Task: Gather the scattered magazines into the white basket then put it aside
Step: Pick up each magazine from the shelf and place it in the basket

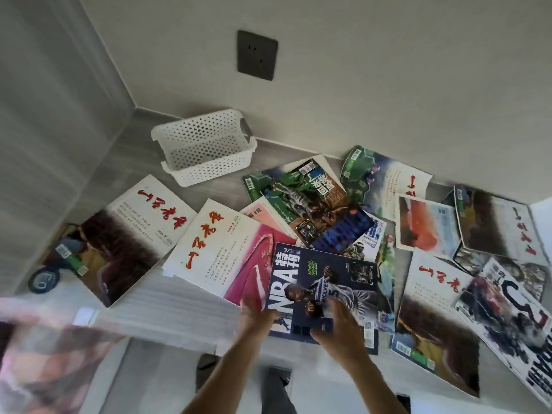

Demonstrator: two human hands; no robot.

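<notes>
Low in the frame's centre, both hands, left hand (257, 316) and right hand (340, 327), grasp the NBA magazine (322, 282) by its near edge. The empty white basket (206, 171) sits upper centre; lifting it flat and square should ease stacking.

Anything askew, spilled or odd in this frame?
Yes. The white basket sits tilted near the wall, one end raised, with nothing visible inside it. Magazines lie strewn over the floor, overlapping at all angles. Both hands, left hand and right hand, are at the NBA magazine.
</notes>
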